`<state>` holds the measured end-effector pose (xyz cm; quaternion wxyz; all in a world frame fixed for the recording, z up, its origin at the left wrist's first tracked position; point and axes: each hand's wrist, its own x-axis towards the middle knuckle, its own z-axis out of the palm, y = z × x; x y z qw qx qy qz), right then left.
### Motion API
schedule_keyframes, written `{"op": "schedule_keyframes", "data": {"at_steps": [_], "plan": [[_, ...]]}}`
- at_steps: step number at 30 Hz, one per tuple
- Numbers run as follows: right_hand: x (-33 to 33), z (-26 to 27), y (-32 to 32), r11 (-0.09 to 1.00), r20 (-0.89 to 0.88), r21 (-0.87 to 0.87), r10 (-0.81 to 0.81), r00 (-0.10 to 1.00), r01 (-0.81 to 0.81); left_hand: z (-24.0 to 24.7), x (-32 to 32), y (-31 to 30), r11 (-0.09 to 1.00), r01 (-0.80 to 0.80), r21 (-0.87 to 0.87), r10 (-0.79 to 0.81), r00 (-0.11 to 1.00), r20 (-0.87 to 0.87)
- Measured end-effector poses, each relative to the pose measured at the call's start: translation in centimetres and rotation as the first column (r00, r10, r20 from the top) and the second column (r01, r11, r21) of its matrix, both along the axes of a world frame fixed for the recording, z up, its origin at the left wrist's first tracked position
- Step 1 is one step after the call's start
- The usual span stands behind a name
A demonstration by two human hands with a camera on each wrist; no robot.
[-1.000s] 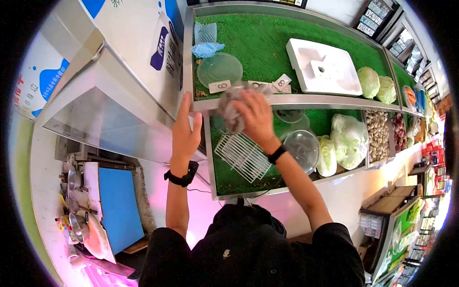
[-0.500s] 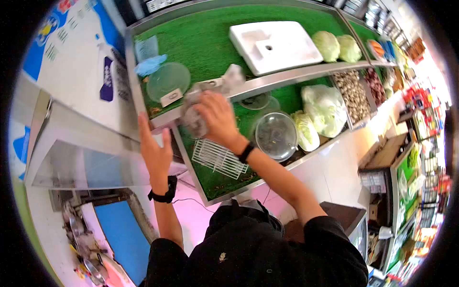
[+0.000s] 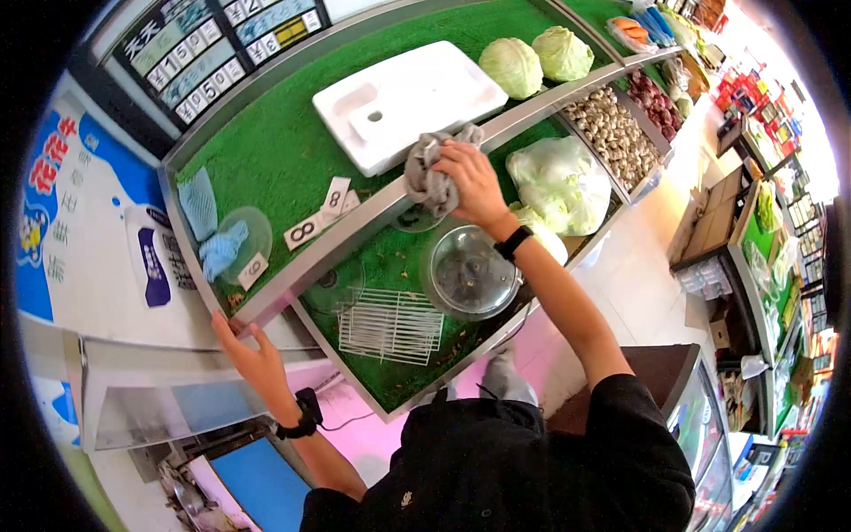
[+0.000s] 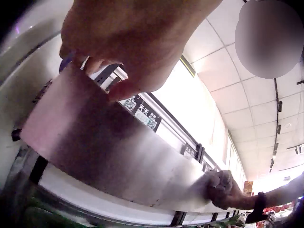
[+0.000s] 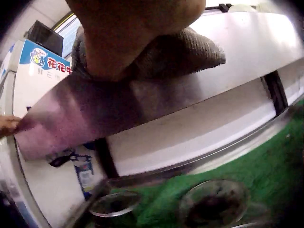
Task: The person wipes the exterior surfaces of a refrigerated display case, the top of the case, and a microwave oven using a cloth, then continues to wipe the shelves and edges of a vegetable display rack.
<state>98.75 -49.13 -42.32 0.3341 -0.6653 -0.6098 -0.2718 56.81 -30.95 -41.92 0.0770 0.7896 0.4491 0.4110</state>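
Note:
A grey cloth (image 3: 430, 182) lies on the metal rail (image 3: 355, 227) between the upper and lower green shelves, gripped by my right hand (image 3: 480, 192). In the right wrist view, the cloth (image 5: 190, 53) sticks out beside the right hand (image 5: 130, 38) on the rail's top edge. My left hand (image 3: 259, 371) touches the rail's left end, its fingers extended. From the left wrist, that hand (image 4: 130, 42) shows over the rail's edge (image 4: 114, 147), fingertips partly hidden behind it.
Above the rail are a white foam lid (image 3: 412, 102), number cards (image 3: 303, 232), a clear round lid (image 3: 257, 239) and cabbages (image 3: 511, 68). Below it sit a white wire rack (image 3: 390, 326), a clear round container (image 3: 472, 272), bagged cabbage (image 3: 558, 182) and garlic (image 3: 612, 133).
My right hand has moved the cloth rightward along the rail, farther from my left hand. The left hand stays near the rail's left end, while the head view has shifted and turned.

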Motion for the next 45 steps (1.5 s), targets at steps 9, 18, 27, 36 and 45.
{"op": "schedule_keyframes", "data": {"at_steps": [9,18,27,36,45], "plan": [[13.5,-2.0,-4.1,0.992,0.026,0.123,0.025,0.999,-0.028,3.7,18.6,-12.3,0.944,0.329,0.008,-0.326,0.933,0.151],[27.1,-2.1,-9.5,0.97,0.121,0.115,0.201,0.972,-0.215,1.5,38.2,-20.4,0.925,0.38,-0.024,-0.38,0.916,-0.127],[33.2,-0.3,-13.5,0.942,0.025,0.018,0.334,0.942,-0.334,1.4,52.1,-24.4,0.918,0.394,0.056,-0.382,0.911,-0.154],[41.1,-0.5,-15.6,0.933,0.183,-0.019,0.356,0.916,-0.359,-0.1,61.6,-21.8,0.953,0.22,0.21,-0.187,0.968,-0.166],[53.4,-0.4,-22.4,0.922,0.098,-0.147,0.374,0.922,-0.358,0.4,62.6,-22.6,0.988,0.084,0.128,-0.073,0.994,-0.084]]}}
